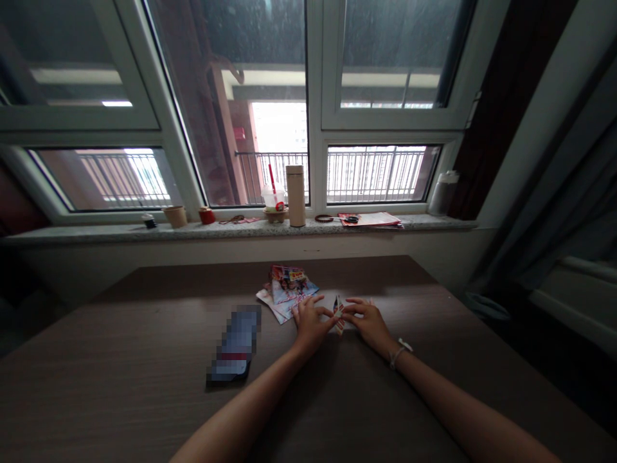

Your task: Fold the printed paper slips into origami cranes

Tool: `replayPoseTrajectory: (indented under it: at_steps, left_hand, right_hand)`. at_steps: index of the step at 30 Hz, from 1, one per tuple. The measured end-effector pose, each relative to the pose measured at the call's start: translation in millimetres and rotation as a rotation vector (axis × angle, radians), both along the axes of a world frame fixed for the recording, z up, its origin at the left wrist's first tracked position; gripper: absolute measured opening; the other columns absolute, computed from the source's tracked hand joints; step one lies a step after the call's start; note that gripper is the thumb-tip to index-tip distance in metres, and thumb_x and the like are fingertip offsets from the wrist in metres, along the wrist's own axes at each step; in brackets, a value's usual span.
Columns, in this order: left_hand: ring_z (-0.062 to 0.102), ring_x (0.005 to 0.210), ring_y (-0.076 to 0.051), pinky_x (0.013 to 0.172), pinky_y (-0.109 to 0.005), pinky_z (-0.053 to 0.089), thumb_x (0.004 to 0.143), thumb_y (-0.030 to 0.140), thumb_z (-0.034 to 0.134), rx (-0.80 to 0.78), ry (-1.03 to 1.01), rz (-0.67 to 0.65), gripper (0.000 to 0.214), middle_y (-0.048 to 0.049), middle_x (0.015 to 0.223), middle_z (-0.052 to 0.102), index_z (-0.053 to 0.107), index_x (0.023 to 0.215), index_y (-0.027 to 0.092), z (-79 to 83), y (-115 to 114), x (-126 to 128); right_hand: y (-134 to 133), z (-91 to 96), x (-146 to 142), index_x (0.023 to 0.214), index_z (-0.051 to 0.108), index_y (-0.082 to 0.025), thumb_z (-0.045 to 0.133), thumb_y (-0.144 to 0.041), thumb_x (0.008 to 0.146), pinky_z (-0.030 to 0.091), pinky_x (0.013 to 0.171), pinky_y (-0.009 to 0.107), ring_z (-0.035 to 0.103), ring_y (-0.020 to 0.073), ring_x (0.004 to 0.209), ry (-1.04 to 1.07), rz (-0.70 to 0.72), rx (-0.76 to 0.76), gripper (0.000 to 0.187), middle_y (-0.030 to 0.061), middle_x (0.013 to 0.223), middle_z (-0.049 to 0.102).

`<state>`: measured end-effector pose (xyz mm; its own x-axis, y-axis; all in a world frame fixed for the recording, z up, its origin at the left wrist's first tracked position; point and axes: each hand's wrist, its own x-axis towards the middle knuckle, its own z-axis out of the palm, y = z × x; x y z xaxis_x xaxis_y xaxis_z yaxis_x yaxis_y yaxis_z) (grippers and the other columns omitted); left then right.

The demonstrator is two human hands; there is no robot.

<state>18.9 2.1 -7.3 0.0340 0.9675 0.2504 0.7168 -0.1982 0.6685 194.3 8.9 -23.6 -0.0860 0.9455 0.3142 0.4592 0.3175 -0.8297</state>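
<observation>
A small folded piece of coloured printed paper (339, 313) lies on the dark wooden table (120, 360), pinched between both my hands. My left hand (309, 321) grips its left side with thumb and fingers closed on it. My right hand (369, 321), with a bracelet on its wrist, pinches the right side. Just beyond my left hand lies a small pile of colourful printed sheets (286, 289).
A pixelated dark phone-like object (234, 347) lies on the table to the left of my left arm. The window sill (72, 233) holds a tall beige flask (295, 195), a plastic cup with a red straw (273, 196), small pots, scissors (351, 219) and papers.
</observation>
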Motion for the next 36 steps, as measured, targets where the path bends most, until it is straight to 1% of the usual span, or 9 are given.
replayPoseTrajectory:
  at_steps: [3, 5, 8, 11, 15, 21, 28, 31, 36]
  left_hand:
    - [0.037, 0.135, -0.031, 0.115, -0.056, 0.015, 0.075, 0.032, 0.074, 0.008, -0.001, -0.005, 0.005, -0.0007, 0.134, 0.059, 0.075, 0.075, 0.027, 1.3, -1, 0]
    - [0.037, 0.134, -0.031, 0.115, -0.057, 0.015, 0.075, 0.032, 0.074, 0.017, 0.003, -0.008, 0.005, -0.0009, 0.133, 0.059, 0.075, 0.076, 0.027, 1.0, -1, 0]
    - [0.037, 0.134, -0.032, 0.114, -0.058, 0.014, 0.077, 0.035, 0.073, 0.027, -0.004, -0.005, 0.007, -0.0015, 0.132, 0.059, 0.075, 0.077, 0.028, -0.4, 0, 0]
    - [0.036, 0.135, -0.032, 0.114, -0.059, 0.013, 0.078, 0.035, 0.072, 0.024, -0.017, -0.008, 0.008, -0.0025, 0.133, 0.059, 0.075, 0.078, 0.027, -0.3, -1, 1]
    - [0.039, 0.132, -0.031, 0.114, -0.059, 0.014, 0.077, 0.030, 0.073, 0.020, -0.021, -0.006, 0.006, -0.0035, 0.131, 0.059, 0.074, 0.074, 0.025, 2.1, -2, 3]
    - [0.040, 0.129, -0.029, 0.112, -0.054, 0.019, 0.076, 0.023, 0.073, 0.071, -0.004, -0.018, 0.003, -0.0033, 0.131, 0.056, 0.074, 0.073, 0.025, -0.4, -3, 6]
    - [0.042, 0.126, -0.029, 0.112, -0.055, 0.017, 0.078, 0.032, 0.074, 0.099, -0.008, -0.002, 0.004, -0.0029, 0.128, 0.058, 0.076, 0.079, 0.028, -7.2, 2, 1]
    - [0.043, 0.125, -0.028, 0.111, -0.054, 0.020, 0.078, 0.031, 0.074, 0.115, -0.024, 0.021, 0.004, -0.0027, 0.126, 0.059, 0.075, 0.077, 0.028, -8.4, 3, -1]
    - [0.044, 0.124, -0.028, 0.110, -0.054, 0.022, 0.077, 0.031, 0.075, 0.123, -0.041, 0.039, 0.004, -0.0022, 0.126, 0.059, 0.075, 0.077, 0.028, -9.2, 3, -2]
  right_hand:
    - [-1, 0.9, 0, 0.080, 0.076, -0.028, 0.066, -0.034, 0.079, -0.003, 0.115, 0.057, 0.055, 0.0268, 0.119, 0.001, 0.008, 0.008, 0.011, 0.0039, 0.103, 0.073]
    - [-1, 1.1, 0, 0.081, 0.076, -0.028, 0.067, -0.035, 0.079, -0.001, 0.115, 0.056, 0.055, 0.0269, 0.120, 0.004, 0.007, 0.013, 0.011, 0.0036, 0.100, 0.073]
    - [1, 0.1, 0, 0.081, 0.076, -0.026, 0.068, -0.035, 0.077, 0.014, 0.114, 0.053, 0.055, 0.0271, 0.118, 0.023, 0.004, 0.025, 0.012, 0.0043, 0.093, 0.074]
    - [3, -2.1, 0, 0.083, 0.076, -0.024, 0.069, -0.035, 0.076, 0.030, 0.107, 0.045, 0.054, 0.0269, 0.114, 0.049, 0.019, 0.050, 0.015, 0.0050, 0.086, 0.073]
    - [3, -4.8, -2, 0.086, 0.076, -0.023, 0.071, -0.036, 0.074, 0.038, 0.099, 0.041, 0.055, 0.0263, 0.110, 0.070, 0.020, 0.072, 0.019, 0.0061, 0.089, 0.071]
    - [1, -6.8, -4, 0.087, 0.074, -0.022, 0.073, -0.038, 0.072, 0.041, 0.095, 0.040, 0.058, 0.0259, 0.102, 0.082, 0.012, 0.087, 0.022, 0.0063, 0.094, 0.069]
    - [4, -5.9, 0, 0.092, 0.074, -0.024, 0.068, -0.049, 0.077, 0.042, 0.093, 0.041, 0.061, 0.0253, 0.095, 0.087, -0.006, 0.092, 0.030, 0.0059, 0.091, 0.072]
    - [5, -7.4, 1, 0.090, 0.076, -0.026, 0.065, -0.049, 0.079, 0.038, 0.098, 0.044, 0.058, 0.0271, 0.104, 0.060, -0.028, 0.080, 0.028, 0.0059, 0.093, 0.073]
    - [5, -9.2, 0, 0.076, 0.076, -0.027, 0.068, -0.045, 0.078, 0.033, 0.104, 0.046, 0.052, 0.0277, 0.113, 0.005, -0.058, 0.135, 0.020, 0.0055, 0.099, 0.071]
